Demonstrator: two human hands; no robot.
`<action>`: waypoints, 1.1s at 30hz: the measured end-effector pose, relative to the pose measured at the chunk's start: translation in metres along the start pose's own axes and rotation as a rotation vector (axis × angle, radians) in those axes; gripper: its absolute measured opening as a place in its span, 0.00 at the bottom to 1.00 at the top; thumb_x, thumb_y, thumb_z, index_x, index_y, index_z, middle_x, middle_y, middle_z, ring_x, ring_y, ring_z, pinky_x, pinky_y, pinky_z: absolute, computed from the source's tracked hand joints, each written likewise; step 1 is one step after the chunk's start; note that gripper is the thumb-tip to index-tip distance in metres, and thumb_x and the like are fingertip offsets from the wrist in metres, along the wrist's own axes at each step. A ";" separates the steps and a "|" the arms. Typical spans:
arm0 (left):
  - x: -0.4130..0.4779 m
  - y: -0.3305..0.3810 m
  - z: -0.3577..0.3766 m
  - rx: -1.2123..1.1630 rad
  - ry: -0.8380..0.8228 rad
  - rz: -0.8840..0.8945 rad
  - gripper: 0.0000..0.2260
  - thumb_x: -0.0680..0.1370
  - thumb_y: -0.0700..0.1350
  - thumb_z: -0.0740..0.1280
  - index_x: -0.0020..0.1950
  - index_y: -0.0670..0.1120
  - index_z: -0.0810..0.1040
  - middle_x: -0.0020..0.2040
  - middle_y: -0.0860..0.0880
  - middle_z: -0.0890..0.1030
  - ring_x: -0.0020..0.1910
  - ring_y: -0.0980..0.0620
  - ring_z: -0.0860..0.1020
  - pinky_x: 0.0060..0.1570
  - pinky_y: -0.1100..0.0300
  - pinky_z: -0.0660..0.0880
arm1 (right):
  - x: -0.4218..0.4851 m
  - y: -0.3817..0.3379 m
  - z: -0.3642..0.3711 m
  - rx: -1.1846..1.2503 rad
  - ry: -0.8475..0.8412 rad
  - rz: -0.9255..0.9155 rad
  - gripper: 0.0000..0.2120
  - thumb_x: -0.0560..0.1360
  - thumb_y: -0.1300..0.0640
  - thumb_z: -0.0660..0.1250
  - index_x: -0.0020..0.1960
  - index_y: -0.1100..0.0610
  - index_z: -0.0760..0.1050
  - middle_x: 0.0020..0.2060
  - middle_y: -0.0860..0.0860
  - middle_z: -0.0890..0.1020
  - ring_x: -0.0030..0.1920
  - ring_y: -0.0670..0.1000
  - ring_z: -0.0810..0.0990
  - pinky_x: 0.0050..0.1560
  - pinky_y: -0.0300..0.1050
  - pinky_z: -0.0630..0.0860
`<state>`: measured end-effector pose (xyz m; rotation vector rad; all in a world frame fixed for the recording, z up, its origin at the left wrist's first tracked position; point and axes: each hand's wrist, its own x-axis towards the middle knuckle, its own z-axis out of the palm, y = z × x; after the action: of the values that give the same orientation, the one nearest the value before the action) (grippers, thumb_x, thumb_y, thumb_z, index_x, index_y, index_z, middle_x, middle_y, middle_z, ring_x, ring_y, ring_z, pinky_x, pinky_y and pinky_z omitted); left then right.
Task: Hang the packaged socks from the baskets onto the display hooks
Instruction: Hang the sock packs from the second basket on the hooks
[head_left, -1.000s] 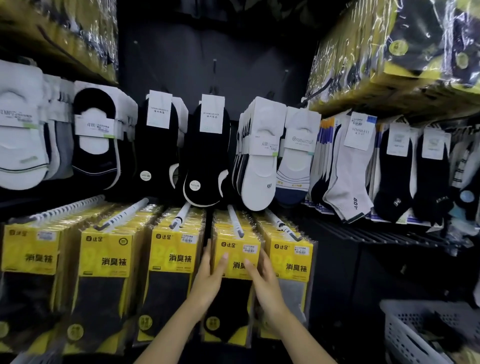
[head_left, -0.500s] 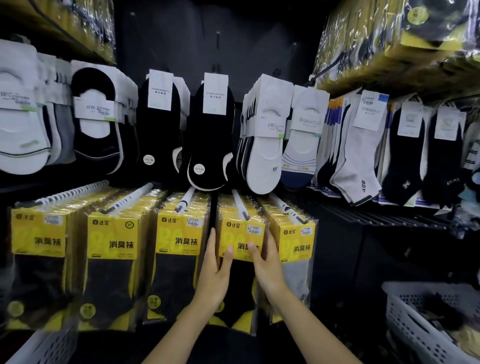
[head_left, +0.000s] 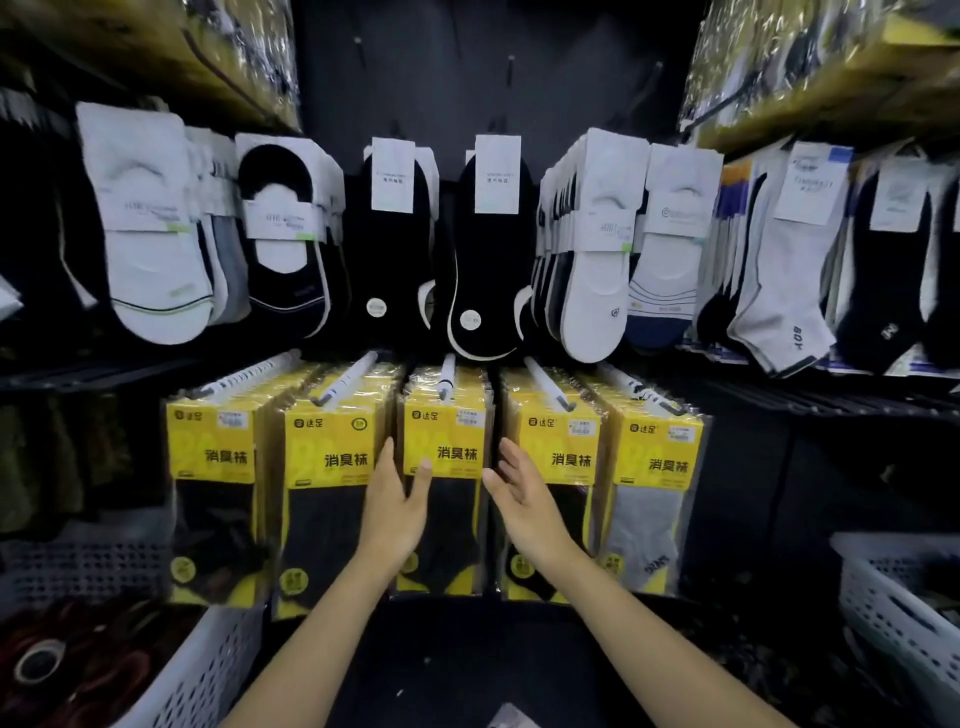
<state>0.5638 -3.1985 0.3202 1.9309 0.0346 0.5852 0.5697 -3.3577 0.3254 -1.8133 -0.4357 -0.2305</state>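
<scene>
Yellow packs (head_left: 447, 441) read 消臭袜 (brand 达足).

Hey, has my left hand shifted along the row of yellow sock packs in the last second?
Yes. The left hand went left: from the fourth stack, beside the grey-sock stack, to the middle stack, thumb on its front.
</scene>
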 end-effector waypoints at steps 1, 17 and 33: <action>0.002 -0.001 0.000 0.003 -0.026 0.009 0.30 0.79 0.58 0.56 0.78 0.49 0.50 0.77 0.51 0.58 0.75 0.51 0.58 0.71 0.54 0.58 | 0.005 -0.002 0.008 0.039 -0.017 0.039 0.31 0.79 0.46 0.60 0.77 0.49 0.51 0.75 0.44 0.59 0.74 0.45 0.59 0.72 0.42 0.59; 0.042 -0.012 0.006 -0.265 -0.153 0.014 0.35 0.74 0.64 0.53 0.78 0.56 0.45 0.77 0.55 0.55 0.74 0.55 0.57 0.65 0.63 0.56 | 0.050 0.005 0.038 0.224 0.120 0.051 0.32 0.76 0.41 0.62 0.76 0.44 0.56 0.72 0.41 0.66 0.72 0.45 0.63 0.72 0.46 0.62; -0.008 0.003 -0.019 -0.229 0.033 0.226 0.29 0.74 0.63 0.59 0.73 0.64 0.53 0.73 0.65 0.60 0.71 0.67 0.59 0.67 0.65 0.59 | 0.024 -0.009 0.047 0.033 0.341 -0.180 0.31 0.78 0.49 0.62 0.76 0.46 0.51 0.75 0.40 0.56 0.75 0.40 0.55 0.72 0.39 0.55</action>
<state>0.5485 -3.1856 0.3258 1.7136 -0.2238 0.7380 0.5846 -3.3065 0.3286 -1.6619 -0.3568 -0.6425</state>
